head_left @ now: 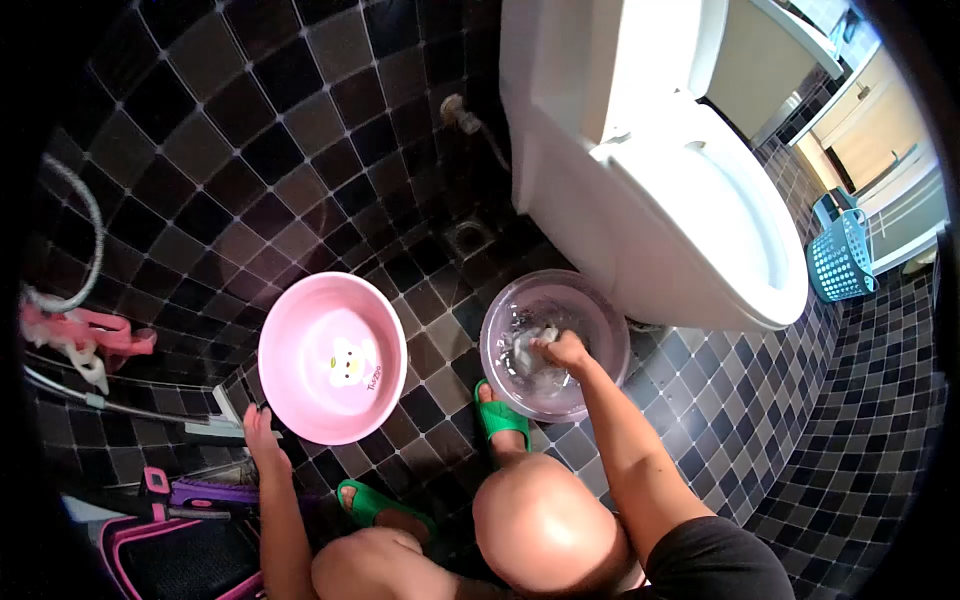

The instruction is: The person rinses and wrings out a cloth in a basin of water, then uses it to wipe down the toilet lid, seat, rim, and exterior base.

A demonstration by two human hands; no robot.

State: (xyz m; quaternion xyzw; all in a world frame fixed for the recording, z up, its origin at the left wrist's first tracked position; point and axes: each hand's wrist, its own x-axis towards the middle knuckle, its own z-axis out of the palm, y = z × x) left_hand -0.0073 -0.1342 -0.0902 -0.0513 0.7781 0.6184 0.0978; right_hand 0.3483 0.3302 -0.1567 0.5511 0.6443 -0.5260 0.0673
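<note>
My right hand reaches into a clear plastic basin with water in it. Its fingers are closed on a white cloth, which looks wet and bunched up. To the left, a pink basin with a cartoon face and lettering on its bottom sits on the tiles. Just outside its lower-left rim is my left hand, fingers stretched out and holding nothing. Whether that hand touches the rim or the white ledge beside it I cannot tell.
A white toilet with its lid up stands behind the clear basin. A floor drain lies between basins and wall. Pink cloths hang by a hose at left; a black-and-pink item is lower left. A blue basket stands far right.
</note>
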